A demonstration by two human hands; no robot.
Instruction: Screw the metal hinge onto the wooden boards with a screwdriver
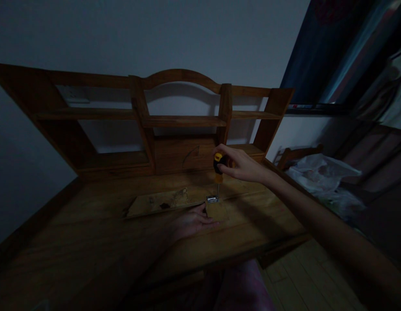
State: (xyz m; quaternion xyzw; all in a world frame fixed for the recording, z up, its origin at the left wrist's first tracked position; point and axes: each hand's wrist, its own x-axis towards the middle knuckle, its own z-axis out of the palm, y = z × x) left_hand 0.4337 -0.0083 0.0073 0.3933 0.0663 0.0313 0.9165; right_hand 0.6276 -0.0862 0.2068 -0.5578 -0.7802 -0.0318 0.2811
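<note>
My right hand (239, 163) is closed around the yellow-and-black handle of a screwdriver (218, 177). The screwdriver stands nearly upright, its shaft pointing down at a small shiny metal fitting (212, 198). That fitting sits at the far edge of a small flat wooden block (217, 211) on the desk. Low on the desktop, my left hand (191, 222) holds the block, thumb at its left side and fingers along its near edge. A screw under the tip cannot be made out. Just left of the block lies a longer wooden board (158, 204) with a dark hole and a rough, broken-looking patch.
The wooden desk (99, 233) carries a shelf unit (184, 122) along its back, against the wall. Past the right edge are a wooden chair back (300, 153) and clear plastic bags (320, 172). A dark window (333, 52) is at upper right. The light is dim.
</note>
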